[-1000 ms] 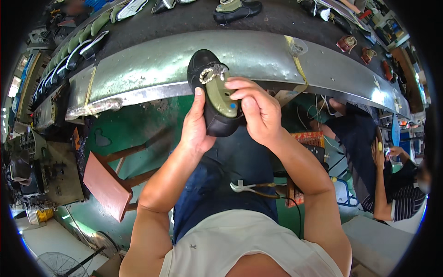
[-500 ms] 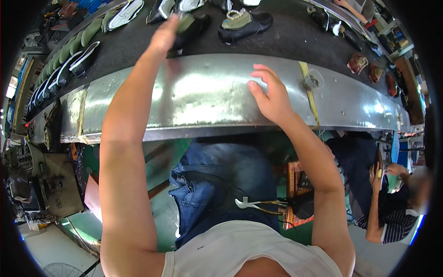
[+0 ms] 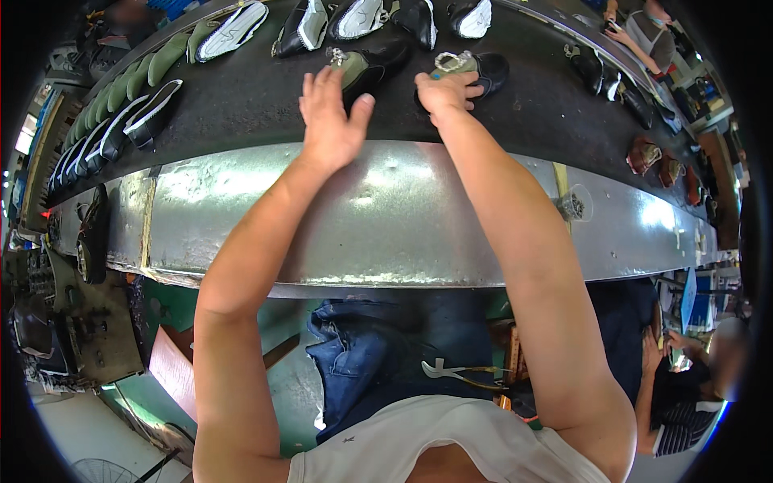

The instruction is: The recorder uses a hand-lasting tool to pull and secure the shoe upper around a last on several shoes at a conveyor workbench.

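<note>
Both my arms reach across a metal-edged bench to two black shoes with green lasts inside them. My right hand (image 3: 449, 95) lies over the heel end of the right-hand shoe (image 3: 493, 71), its fingers bent round it; the palm hides part of the shoe. A pale looped cord (image 3: 452, 60) stands up from the top of that last. Beside the left-hand shoe (image 3: 385, 61), my left hand (image 3: 332, 121) has its thumb held apart and its fingers spread. Its fingertips come close to the green last (image 3: 353, 72); whether they touch it I cannot tell.
Black-and-white shoe uppers (image 3: 358, 18) line the far side of the dark belt (image 3: 241, 109). Green lasts (image 3: 137, 72) stand at left, brown shoes (image 3: 644, 153) at right. A clear cup (image 3: 576, 205) sits on the metal edge (image 3: 386, 217). Pliers (image 3: 459, 372) lie over my lap. A co-worker (image 3: 684, 394) sits at right.
My right hand has moved from above the metal edge forward onto the right-hand shoe. My left hand has drawn back from the left-hand shoe, its fingers now spread. The view has shifted.
</note>
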The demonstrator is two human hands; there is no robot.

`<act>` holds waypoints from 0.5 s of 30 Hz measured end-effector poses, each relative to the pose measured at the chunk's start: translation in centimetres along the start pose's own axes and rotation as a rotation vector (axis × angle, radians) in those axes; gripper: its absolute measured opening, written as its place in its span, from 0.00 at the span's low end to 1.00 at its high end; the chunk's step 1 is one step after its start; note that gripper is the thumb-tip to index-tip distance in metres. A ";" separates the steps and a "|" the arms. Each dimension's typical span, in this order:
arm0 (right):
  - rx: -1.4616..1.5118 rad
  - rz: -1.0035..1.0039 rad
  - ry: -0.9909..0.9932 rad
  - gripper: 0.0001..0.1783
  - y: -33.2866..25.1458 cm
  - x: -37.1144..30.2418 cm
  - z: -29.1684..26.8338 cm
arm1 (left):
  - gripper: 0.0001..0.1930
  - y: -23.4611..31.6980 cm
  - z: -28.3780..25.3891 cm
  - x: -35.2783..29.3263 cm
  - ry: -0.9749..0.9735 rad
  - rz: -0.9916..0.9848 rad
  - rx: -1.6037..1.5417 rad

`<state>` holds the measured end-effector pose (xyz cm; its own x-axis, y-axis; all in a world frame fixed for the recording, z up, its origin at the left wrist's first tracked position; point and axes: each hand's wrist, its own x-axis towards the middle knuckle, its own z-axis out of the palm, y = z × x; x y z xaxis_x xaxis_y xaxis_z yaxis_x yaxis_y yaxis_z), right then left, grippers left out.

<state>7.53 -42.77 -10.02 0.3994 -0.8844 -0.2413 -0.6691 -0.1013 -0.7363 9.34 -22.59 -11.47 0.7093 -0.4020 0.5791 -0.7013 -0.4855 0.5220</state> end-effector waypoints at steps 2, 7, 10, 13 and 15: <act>0.300 -0.200 -0.053 0.56 2.1 -0.1 -3.0 | 0.33 1.8 -0.4 -1.5 -0.067 0.059 -0.146; 0.907 -0.193 -0.710 0.24 8.4 -5.7 -16.9 | 0.56 10.9 -4.2 -4.2 -0.191 0.508 -0.049; 0.530 -0.424 -0.806 0.38 11.6 -14.2 -20.9 | 0.58 14.6 -6.2 -6.4 -0.159 0.612 -0.075; 0.275 -0.930 -0.791 0.46 13.4 -19.4 -23.4 | 0.47 16.0 -8.1 -10.3 -0.139 0.654 -0.264; 0.192 -1.032 -0.791 0.49 14.3 -21.8 -23.8 | 0.48 15.7 -8.9 -13.0 -0.038 0.640 -0.274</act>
<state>-25.63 -35.80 -0.21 0.9709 0.0717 0.2286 0.2364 -0.4421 -0.8652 -11.53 -18.02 -5.24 0.1493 -0.5732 0.8057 -0.9713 0.0674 0.2279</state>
